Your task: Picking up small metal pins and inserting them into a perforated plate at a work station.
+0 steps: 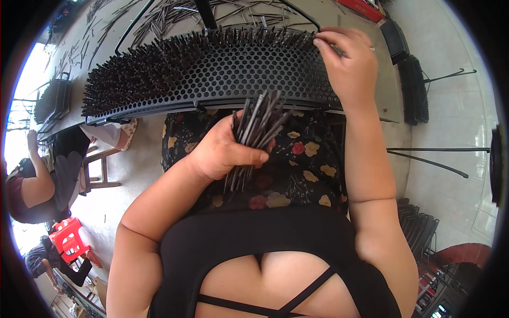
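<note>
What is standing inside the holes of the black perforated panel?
Thin dark rods fill the black perforated panel along its far edge; the near rows are empty. The right hand covers one corner.

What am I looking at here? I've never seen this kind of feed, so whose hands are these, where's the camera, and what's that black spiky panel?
There is no machine: a person works with bare hands, and the single picture comes from a fisheye camera on their head looking down, so straight edges bend. The left hand grips a bundle of thin dark rods over the lap. The right hand reaches to the far right edge of a black perforated panel, its fingertips at the rods that stand in the holes. The panel rests at the edge of a grey table strewn with loose rods. Other people sit at the left.
</note>
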